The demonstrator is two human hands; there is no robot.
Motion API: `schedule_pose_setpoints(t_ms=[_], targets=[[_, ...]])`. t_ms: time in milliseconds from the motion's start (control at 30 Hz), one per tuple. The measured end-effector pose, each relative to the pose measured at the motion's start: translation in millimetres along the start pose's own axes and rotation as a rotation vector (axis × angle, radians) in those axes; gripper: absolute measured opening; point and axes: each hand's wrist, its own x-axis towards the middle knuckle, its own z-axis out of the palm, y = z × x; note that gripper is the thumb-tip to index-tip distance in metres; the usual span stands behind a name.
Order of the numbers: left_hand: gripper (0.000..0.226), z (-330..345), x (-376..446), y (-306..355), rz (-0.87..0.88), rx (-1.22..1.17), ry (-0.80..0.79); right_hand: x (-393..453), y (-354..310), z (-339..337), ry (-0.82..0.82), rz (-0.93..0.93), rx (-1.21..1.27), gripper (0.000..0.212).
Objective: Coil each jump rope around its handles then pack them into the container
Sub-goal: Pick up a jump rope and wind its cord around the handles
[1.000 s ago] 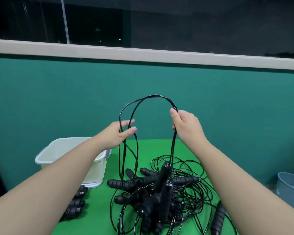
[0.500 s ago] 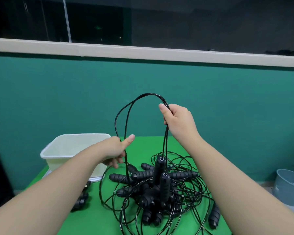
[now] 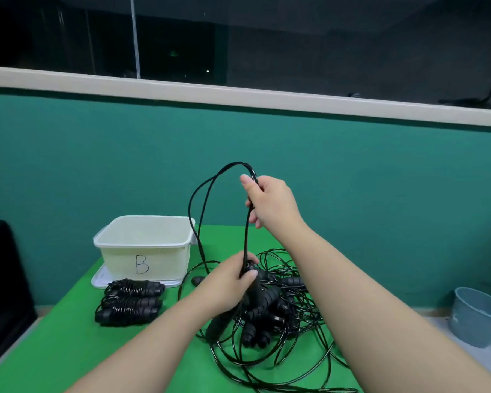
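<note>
— Black cord is everywhere on the green worktop (image 3: 68, 350). What does each hand do?

— Right hand (image 3: 274, 204) is raised above the pile, its fingers curled round the cord of 1 jump rope (image 3: 207, 188), just below the top of a tall loop. Left hand (image 3: 227, 287) is low, fingers and thumb closed round the upper end of that rope's handles (image 3: 253, 290), where the cord comes out.

— Where does the loop go?

— From the right hand it arches to the left, then falls down past the near right corner of the container (image 3: 143, 248) to the worktop.

— And the other ropes?

— Tangled pile (image 3: 278, 321) of loose ropes lies under and to the right of the left hand, handles in the middle, cords spread around. I cannot count them. 3 coiled ropes (image 3: 131, 302) lie side by side just in front of the container, at the left.

— The container itself?

— White plastic, open, with the letter B on its near wall. It stands on its lid (image 3: 102, 279) at the far left of the worktop. Whether anything is inside, I cannot tell.

— Anything else?

— Grey bucket (image 3: 476, 316) on the floor at the right.
</note>
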Motion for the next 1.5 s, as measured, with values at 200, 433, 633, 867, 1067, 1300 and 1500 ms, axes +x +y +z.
schedule_pose_setpoints(t_ms=[200, 433, 633, 867, 1067, 1300, 1500], targets=[[0.019, -4, -15, -15, -0.027, -0.241, 0.13, -40, 5, 6, -0.065, 0.006, 0.134, 0.007], [0.034, -20, -33, -11, -0.179, -0.747, 0.337, -109, 38, 20, -0.189, 0.013, -0.224, 0.021], [0.036, -33, -57, -3, -0.117, -0.803, 0.431, -138, 35, 40, -0.243, -0.112, -0.3, 0.061], [0.03, -49, -81, 0, -0.107, -0.993, 0.462, -152, 21, 69, -0.249, -0.156, -0.53, 0.108], [0.027, -53, -109, -12, -0.068, -1.177, 0.462, -163, 9, 87, -0.228, -0.18, -0.508, 0.064], [0.032, -56, -128, -31, -0.031, -1.332, 0.477, -178, -3, 103, -0.187, -0.251, -0.551, 0.069], [0.034, -59, -110, -9, 0.075, -1.243, 0.48, -189, 14, 97, -0.065, -0.16, -0.302, 0.072]])
